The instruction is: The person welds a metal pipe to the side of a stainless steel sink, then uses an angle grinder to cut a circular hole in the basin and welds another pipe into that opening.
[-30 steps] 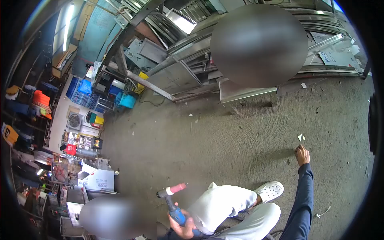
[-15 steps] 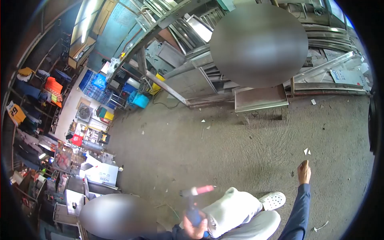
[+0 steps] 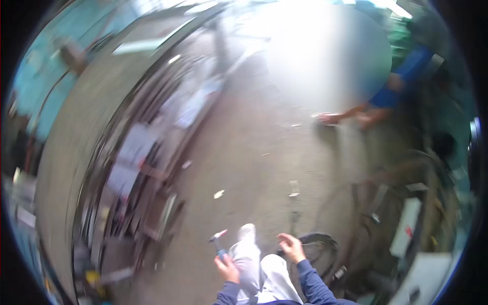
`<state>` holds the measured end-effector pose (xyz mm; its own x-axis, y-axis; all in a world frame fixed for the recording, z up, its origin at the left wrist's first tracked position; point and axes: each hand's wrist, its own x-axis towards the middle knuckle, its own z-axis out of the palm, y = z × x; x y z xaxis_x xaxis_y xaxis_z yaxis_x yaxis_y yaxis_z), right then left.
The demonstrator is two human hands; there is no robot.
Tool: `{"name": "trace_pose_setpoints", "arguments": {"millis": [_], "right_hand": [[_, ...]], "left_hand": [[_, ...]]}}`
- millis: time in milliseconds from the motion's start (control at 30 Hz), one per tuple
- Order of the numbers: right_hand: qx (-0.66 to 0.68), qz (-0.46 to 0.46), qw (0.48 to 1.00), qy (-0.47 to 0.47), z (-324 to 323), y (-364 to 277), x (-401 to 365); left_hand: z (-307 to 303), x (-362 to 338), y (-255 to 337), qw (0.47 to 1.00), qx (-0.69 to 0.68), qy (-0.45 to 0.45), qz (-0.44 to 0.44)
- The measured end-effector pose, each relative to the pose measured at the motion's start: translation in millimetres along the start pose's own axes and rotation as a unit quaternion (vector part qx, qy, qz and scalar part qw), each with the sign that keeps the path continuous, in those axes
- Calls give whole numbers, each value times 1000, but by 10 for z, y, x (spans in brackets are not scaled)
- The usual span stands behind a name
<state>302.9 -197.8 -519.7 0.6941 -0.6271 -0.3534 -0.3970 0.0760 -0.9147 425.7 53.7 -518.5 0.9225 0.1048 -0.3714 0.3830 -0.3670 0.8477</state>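
Observation:
My left hand (image 3: 226, 267) is closed around the blue handle of a small hammer (image 3: 219, 243). The hammer's head, red at one end and pale in the middle, points up just left of my pale-trousered leg. My right hand (image 3: 292, 248) is held in front of my other knee, fingers apart, with nothing visible in it. Behind that hand a dark round ring-shaped thing (image 3: 325, 249) lies on the floor; motion blur hides what it is.
Along the left runs a low rack (image 3: 137, 168) stacked with long metal pieces and sheets. Ahead on the right, a person in blue clothing (image 3: 386, 96) stands or steps on the concrete floor (image 3: 244, 152). White panels (image 3: 406, 226) and clutter lie to the right. Small scraps (image 3: 218, 194) dot the floor.
My view has swung to the right, away from the workbench, now facing along the rack. The hammer stays in my left hand. My right hand has gone from closed to fingers apart.

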Motion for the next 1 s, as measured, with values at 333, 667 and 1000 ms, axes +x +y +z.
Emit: {"name": "trace_pose_setpoints", "arguments": {"millis": [333,667,1000], "right_hand": [[-211,-54,915,339,-1352,-3293,-1904],[-495,-17,722,482,-2286,-5669,-4287],[-742,72,617,250,-2579,-6816,-4427]], "left_hand": [[386,-444,2582,897,151,-348,228],[1167,-2082,4592,736,31,-581,345],[77,-4078,5033,571,-72,-786,-225]]}}
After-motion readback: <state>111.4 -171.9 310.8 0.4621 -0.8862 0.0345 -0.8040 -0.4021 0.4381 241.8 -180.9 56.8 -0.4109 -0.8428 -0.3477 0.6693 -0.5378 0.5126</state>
